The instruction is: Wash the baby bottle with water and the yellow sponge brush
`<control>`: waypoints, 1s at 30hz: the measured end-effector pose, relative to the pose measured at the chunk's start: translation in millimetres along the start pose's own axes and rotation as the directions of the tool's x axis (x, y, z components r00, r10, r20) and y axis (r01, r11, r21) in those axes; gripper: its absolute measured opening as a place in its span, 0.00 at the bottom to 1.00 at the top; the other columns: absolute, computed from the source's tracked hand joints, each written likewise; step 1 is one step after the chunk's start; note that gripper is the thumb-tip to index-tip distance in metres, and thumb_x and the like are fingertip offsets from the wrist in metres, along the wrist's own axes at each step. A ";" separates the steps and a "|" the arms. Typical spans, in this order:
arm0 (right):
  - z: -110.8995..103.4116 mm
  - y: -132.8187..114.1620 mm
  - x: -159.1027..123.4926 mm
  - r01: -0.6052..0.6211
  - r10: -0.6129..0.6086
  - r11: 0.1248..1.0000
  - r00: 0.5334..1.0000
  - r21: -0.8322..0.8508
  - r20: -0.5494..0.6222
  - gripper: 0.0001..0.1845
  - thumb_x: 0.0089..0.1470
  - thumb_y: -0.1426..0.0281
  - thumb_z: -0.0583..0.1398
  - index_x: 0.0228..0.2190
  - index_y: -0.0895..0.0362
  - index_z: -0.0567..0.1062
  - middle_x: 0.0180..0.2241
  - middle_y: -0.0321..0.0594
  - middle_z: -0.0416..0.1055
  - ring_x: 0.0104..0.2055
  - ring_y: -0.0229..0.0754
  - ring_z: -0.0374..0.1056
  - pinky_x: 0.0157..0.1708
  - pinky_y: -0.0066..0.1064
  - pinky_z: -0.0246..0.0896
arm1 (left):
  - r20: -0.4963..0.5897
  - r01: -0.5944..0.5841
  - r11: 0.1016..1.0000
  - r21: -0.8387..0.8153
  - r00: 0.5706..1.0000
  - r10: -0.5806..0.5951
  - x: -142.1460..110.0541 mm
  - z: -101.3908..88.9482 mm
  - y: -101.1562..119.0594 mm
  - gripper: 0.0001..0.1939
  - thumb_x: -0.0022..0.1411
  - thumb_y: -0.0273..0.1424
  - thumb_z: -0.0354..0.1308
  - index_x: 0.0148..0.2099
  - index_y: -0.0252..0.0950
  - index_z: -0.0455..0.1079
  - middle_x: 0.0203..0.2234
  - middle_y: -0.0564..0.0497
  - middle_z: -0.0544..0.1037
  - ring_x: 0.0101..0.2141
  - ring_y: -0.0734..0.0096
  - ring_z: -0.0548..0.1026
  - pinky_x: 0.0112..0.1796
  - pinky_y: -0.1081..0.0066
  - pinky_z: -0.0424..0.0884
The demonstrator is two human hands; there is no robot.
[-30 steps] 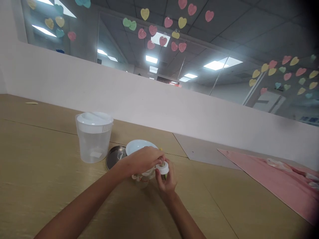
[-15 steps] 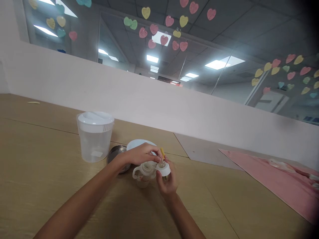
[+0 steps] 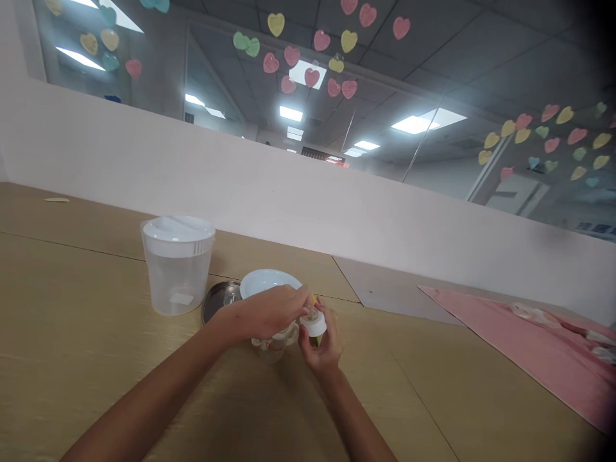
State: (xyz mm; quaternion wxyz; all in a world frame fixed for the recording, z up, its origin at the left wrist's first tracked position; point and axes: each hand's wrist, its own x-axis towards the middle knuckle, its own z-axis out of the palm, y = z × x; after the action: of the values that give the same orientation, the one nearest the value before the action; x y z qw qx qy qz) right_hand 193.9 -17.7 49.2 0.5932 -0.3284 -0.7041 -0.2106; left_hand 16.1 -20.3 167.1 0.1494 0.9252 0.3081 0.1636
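Observation:
My right hand (image 3: 323, 343) grips a white bottle collar (image 3: 314, 325) with a clear nipple (image 3: 312, 314) standing up in it. My left hand (image 3: 283, 311) reaches across from the left, its fingertips pinched at the nipple. A thin yellow piece (image 3: 314, 299) shows just behind those fingers; its kind is hidden. Something yellow-green shows below the collar, between my right fingers. Under my left hand stands a clear baby bottle (image 3: 274, 350) with side handles and red print. My left hand and wrist hide its mouth.
Behind my left hand are a white bowl (image 3: 262, 280) and a round metal dish (image 3: 212, 303) with a clear item in it. Left of these stands a lidded clear plastic pitcher (image 3: 176, 276). A pink cloth (image 3: 486, 327) lies at right, bearing whitish items. A white wall (image 3: 269, 186) borders the table's back.
My left hand has turned and lowered over the baby bottle, covering its mouth. Less of the yellow piece shows. My right hand keeps the collar almost in place. The view has shifted slightly.

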 end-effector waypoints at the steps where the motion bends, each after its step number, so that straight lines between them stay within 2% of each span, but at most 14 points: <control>1: -0.1 0.0 0.1 -0.007 0.007 1.000 1.000 -0.003 0.000 0.24 0.51 0.70 0.59 0.50 0.57 0.62 0.42 0.51 0.69 0.48 0.51 0.67 0.42 0.44 0.67 | 0.007 -0.034 0.999 -0.029 0.999 0.034 0.3 -0.9 0.6 0.13 0.67 0.35 0.38 0.42 0.38 0.61 0.33 0.50 0.74 0.32 0.67 0.70 0.33 0.71 0.61; 3: 1.0 -0.3 0.1 -0.050 0.050 0.999 0.999 0.010 -0.011 0.24 0.51 0.71 0.59 0.50 0.56 0.62 0.42 0.50 0.69 0.47 0.50 0.67 0.43 0.44 0.66 | 0.015 -0.071 0.992 -0.103 0.997 0.073 0.9 -3.3 0.1 0.13 0.67 0.35 0.37 0.45 0.38 0.60 0.36 0.49 0.75 0.36 0.66 0.71 0.35 0.71 0.62; 5: 4.2 -0.8 -1.0 -0.110 0.114 0.991 0.992 0.075 -0.053 0.23 0.51 0.72 0.59 0.49 0.56 0.61 0.42 0.49 0.68 0.47 0.48 0.67 0.43 0.42 0.66 | 0.031 -0.058 0.986 -0.159 0.998 0.063 0.9 -5.4 -3.9 0.15 0.65 0.36 0.41 0.52 0.40 0.58 0.44 0.49 0.74 0.42 0.64 0.71 0.39 0.71 0.62; 7: 9.0 -1.1 -4.0 -0.146 0.162 0.976 0.982 0.160 -0.092 0.23 0.51 0.71 0.60 0.48 0.56 0.60 0.42 0.49 0.67 0.47 0.47 0.67 0.43 0.42 0.66 | 0.089 -0.016 0.988 -0.156 0.996 0.031 0.8 -5.3 -12.2 0.26 0.61 0.39 0.49 0.60 0.43 0.50 0.51 0.48 0.69 0.47 0.62 0.69 0.41 0.71 0.63; 9: 13.9 -1.3 -8.6 -0.161 0.183 0.963 0.979 0.214 -0.085 0.23 0.50 0.71 0.60 0.47 0.56 0.59 0.43 0.49 0.66 0.48 0.47 0.67 0.44 0.43 0.66 | 0.144 0.036 0.994 -0.103 0.989 -0.021 2.1 -1.9 -24.2 0.38 0.55 0.39 0.56 0.64 0.44 0.43 0.56 0.47 0.65 0.49 0.60 0.68 0.42 0.72 0.63; 11: 17.4 -1.8 -13.2 -0.184 0.194 0.957 0.981 0.224 -0.024 0.23 0.50 0.70 0.61 0.46 0.56 0.59 0.44 0.49 0.67 0.49 0.48 0.66 0.46 0.45 0.65 | 0.180 0.052 0.996 -0.068 0.983 -0.039 6.0 4.6 -37.1 0.44 0.48 0.38 0.60 0.64 0.44 0.44 0.56 0.48 0.65 0.50 0.59 0.68 0.41 0.72 0.64; 15: 18.1 -4.0 -15.8 -0.262 0.238 0.947 0.961 0.186 0.143 0.23 0.49 0.65 0.62 0.46 0.55 0.62 0.44 0.48 0.69 0.47 0.48 0.67 0.45 0.44 0.65 | 0.227 0.012 0.991 -0.131 0.974 0.018 17.4 18.1 -54.6 0.44 0.40 0.33 0.66 0.60 0.45 0.52 0.48 0.51 0.72 0.45 0.60 0.71 0.39 0.72 0.66; 19: 16.6 -6.0 -11.4 -0.298 0.259 0.946 0.932 0.126 0.254 0.22 0.50 0.62 0.62 0.45 0.55 0.65 0.42 0.46 0.70 0.45 0.46 0.67 0.43 0.40 0.66 | 0.215 -0.012 0.984 -0.177 0.975 0.051 22.5 22.4 -58.5 0.41 0.40 0.34 0.66 0.58 0.43 0.56 0.45 0.51 0.74 0.43 0.61 0.72 0.39 0.71 0.66; 25: 17.2 -5.0 -9.7 -0.243 0.188 0.964 0.912 0.112 0.364 0.18 0.55 0.63 0.57 0.47 0.55 0.67 0.44 0.44 0.70 0.48 0.45 0.64 0.46 0.41 0.62 | 0.222 0.049 0.984 -0.171 0.975 -0.010 22.6 23.7 -64.0 0.45 0.40 0.34 0.65 0.61 0.40 0.52 0.51 0.48 0.70 0.50 0.60 0.68 0.44 0.71 0.65; 30: 15.0 -3.9 -9.1 -0.237 0.168 0.958 0.921 0.162 0.352 0.14 0.58 0.65 0.53 0.45 0.55 0.68 0.44 0.43 0.70 0.47 0.44 0.64 0.47 0.41 0.61 | 0.237 0.093 0.986 -0.140 0.970 -0.058 23.2 22.5 -63.3 0.46 0.38 0.36 0.67 0.60 0.40 0.55 0.48 0.49 0.72 0.47 0.61 0.70 0.43 0.71 0.66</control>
State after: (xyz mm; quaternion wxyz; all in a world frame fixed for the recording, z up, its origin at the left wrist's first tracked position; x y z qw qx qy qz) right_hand 181.5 -12.0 37.6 0.5139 -0.3691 -0.7743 -0.0167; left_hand 9.5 38.6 127.8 0.2598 0.9117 0.3103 0.0714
